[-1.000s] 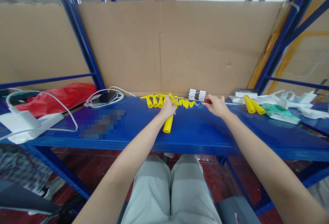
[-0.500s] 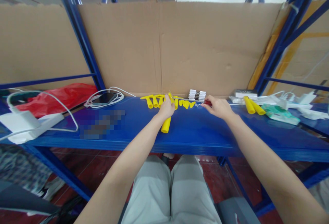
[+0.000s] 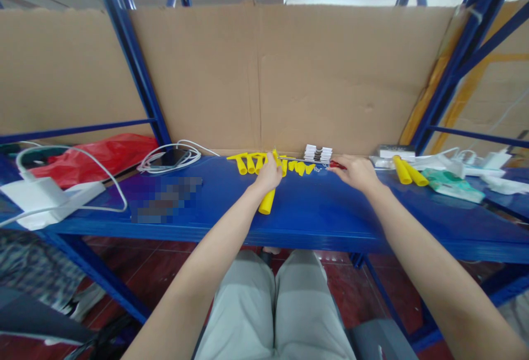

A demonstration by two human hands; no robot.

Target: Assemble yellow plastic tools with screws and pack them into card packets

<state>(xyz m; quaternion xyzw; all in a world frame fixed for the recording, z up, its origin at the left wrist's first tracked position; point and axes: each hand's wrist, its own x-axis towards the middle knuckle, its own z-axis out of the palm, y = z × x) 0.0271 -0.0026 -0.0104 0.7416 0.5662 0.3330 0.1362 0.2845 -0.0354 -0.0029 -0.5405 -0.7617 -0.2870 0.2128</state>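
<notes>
My left hand (image 3: 268, 173) is closed around a yellow piece (image 3: 266, 202) whose tube end points down toward the table's front edge. A screwdriver (image 3: 338, 165) with a red handle is in my closed right hand (image 3: 359, 172); its thin metal shaft runs left to the top of the held yellow piece. Behind my left hand stands a row of yellow T-shaped parts (image 3: 242, 165), and small yellow pieces (image 3: 301, 168) lie between my hands. Tiny metal bits (image 3: 320, 169) are near the shaft, too small to make out.
White stacked blocks (image 3: 317, 153) stand at the cardboard (image 3: 330, 73). On the right are two yellow tubes (image 3: 401, 170) and a green packet (image 3: 452, 184). A phone (image 3: 171, 157), white cable (image 3: 194, 150), red bag (image 3: 99, 156) and power strip (image 3: 53, 200) occupy the blue table's (image 3: 330, 205) left.
My right hand has opened its grip slightly and shifted a little right on the red handle. My left hand and the held yellow piece stay nearly in place.
</notes>
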